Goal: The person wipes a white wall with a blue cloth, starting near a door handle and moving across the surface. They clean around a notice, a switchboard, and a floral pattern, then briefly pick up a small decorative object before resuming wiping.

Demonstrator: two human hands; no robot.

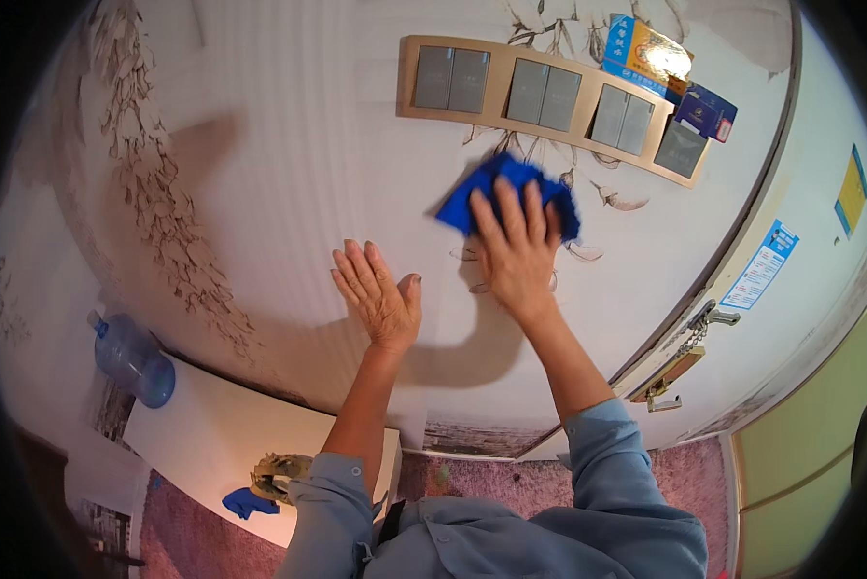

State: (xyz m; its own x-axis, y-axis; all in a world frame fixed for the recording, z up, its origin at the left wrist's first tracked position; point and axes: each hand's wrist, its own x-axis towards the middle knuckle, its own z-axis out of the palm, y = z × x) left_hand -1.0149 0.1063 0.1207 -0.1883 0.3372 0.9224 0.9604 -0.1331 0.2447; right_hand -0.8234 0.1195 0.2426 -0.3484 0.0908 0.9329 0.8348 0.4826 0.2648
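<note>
My right hand (518, 260) presses a blue cloth (470, 192) flat against the white wall (296, 145), which carries a brown leaf and flower print. The cloth lies just below a gold-framed panel of grey wall switches (542, 94), and its lower part is hidden under my fingers. To the left and a little lower, my left hand (381, 297) is held palm toward the wall with fingers extended and thumb apart, holding nothing. Whether its palm touches the wall cannot be seen.
A large blue plastic water bottle (135, 360) stands on a white tabletop (209, 427) at lower left. Nearer me lie a blue cloth (251, 502) and a camouflage-patterned item (280, 474). On the right are a door lever handle (719, 316) and security chain (696, 335). Cards (706, 111) overlap the switch panel.
</note>
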